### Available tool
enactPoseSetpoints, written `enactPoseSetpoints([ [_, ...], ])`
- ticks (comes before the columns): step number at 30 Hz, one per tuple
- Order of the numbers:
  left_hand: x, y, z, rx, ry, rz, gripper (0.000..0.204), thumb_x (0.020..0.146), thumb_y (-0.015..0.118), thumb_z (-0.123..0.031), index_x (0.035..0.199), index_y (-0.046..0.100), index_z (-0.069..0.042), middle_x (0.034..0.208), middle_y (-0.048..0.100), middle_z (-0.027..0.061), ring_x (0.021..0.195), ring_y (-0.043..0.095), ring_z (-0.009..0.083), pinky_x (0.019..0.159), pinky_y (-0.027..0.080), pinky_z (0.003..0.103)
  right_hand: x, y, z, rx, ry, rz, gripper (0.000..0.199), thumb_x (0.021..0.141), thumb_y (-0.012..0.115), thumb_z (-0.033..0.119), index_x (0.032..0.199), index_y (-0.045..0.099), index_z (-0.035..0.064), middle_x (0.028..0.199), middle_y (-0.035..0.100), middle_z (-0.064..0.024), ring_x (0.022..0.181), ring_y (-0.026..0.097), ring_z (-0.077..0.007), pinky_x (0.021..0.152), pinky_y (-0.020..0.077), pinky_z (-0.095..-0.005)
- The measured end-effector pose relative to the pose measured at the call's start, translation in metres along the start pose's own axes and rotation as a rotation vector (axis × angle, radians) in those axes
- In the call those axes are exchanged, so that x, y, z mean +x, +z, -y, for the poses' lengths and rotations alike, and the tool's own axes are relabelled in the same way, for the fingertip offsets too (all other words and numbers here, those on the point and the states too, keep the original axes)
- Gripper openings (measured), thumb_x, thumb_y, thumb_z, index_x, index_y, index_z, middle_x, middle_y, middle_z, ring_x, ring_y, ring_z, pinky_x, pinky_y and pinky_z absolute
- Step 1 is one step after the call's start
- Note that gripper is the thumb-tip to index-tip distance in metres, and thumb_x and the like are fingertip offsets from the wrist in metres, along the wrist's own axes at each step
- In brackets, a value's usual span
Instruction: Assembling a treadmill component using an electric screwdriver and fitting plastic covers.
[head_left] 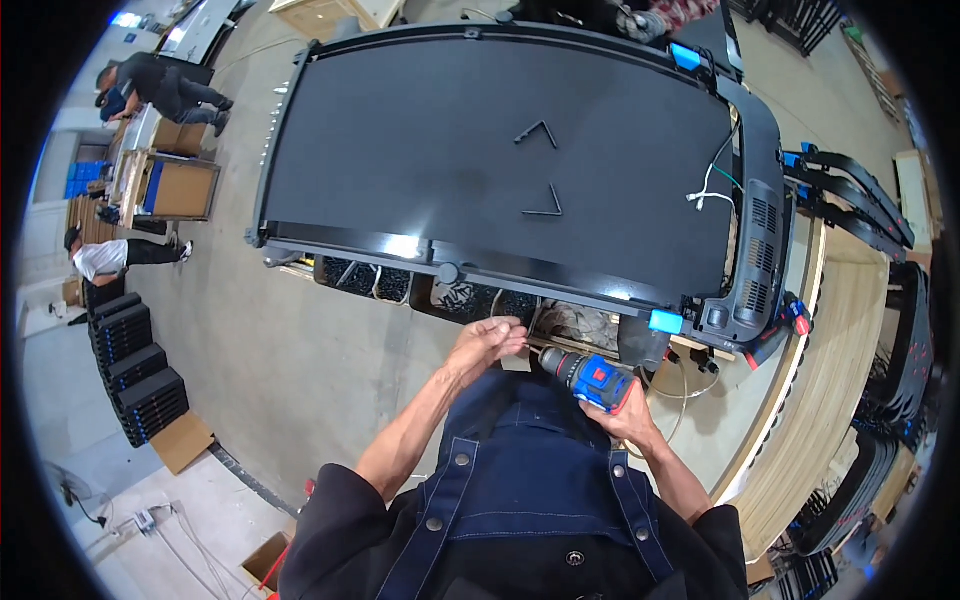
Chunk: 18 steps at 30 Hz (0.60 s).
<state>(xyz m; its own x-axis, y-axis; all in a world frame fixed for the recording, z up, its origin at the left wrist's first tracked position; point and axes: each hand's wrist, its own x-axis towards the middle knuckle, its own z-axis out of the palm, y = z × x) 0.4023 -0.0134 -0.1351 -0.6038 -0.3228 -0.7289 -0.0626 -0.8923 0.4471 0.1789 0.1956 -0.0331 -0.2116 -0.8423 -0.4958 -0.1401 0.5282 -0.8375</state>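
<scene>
My right hand [630, 412] grips a blue and black cordless drill [597, 378], its bit pointing left toward my other hand. Close by the tip of the bit is my left hand [487, 343], fingers drawn together in a pinch; whatever is between them is too small to make out. Just beyond both hands lies a treadmill [480, 160] with a wide black running belt. On the belt rest two black L-shaped pieces, one farther off [540, 132] and one nearer [546, 204], which look like hex keys. White connector wires [705, 198] lie at the belt's right end.
Black trays [450, 298] with small hardware sit under the treadmill's near edge. A wooden crate [840, 340] stands at right, by black curved frames [850, 195]. A gloved hand [645, 24] shows at the far side. Two people work at left, near stacked black parts [140, 365].
</scene>
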Motion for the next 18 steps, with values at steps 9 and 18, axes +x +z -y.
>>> enactPoseSetpoints([
  [9, -0.036, 0.051, -0.019, -0.527, 0.065, 0.191, 0.022, 0.098, 0.066, -0.027, 0.103, 0.065, -0.006, 0.106, 0.071, 0.0098, 0.092, 0.073, 0.0208, 0.082, 0.064, 0.031, 0.011, 0.000, 0.043, 0.146, -0.086, -0.075, 0.030, 0.074, 0.081, 0.011, 0.099, 0.070, 0.0018, 0.090, 0.073, -0.0069, 0.081, 0.069, -0.0145, 0.080, 0.0555, -0.0315],
  [18, -0.048, 0.082, -0.055, -0.213, 0.102, 0.023, 0.023, 0.094, 0.073, -0.026, 0.096, 0.064, -0.005, 0.094, 0.071, 0.0098, 0.084, 0.072, 0.0178, 0.075, 0.062, 0.029, 0.007, -0.016, 0.060, -0.105, -0.337, -0.200, 0.049, 0.066, 0.084, 0.011, 0.111, 0.068, -0.0026, 0.096, 0.073, -0.0167, 0.088, 0.074, -0.0267, 0.080, 0.0572, -0.0355],
])
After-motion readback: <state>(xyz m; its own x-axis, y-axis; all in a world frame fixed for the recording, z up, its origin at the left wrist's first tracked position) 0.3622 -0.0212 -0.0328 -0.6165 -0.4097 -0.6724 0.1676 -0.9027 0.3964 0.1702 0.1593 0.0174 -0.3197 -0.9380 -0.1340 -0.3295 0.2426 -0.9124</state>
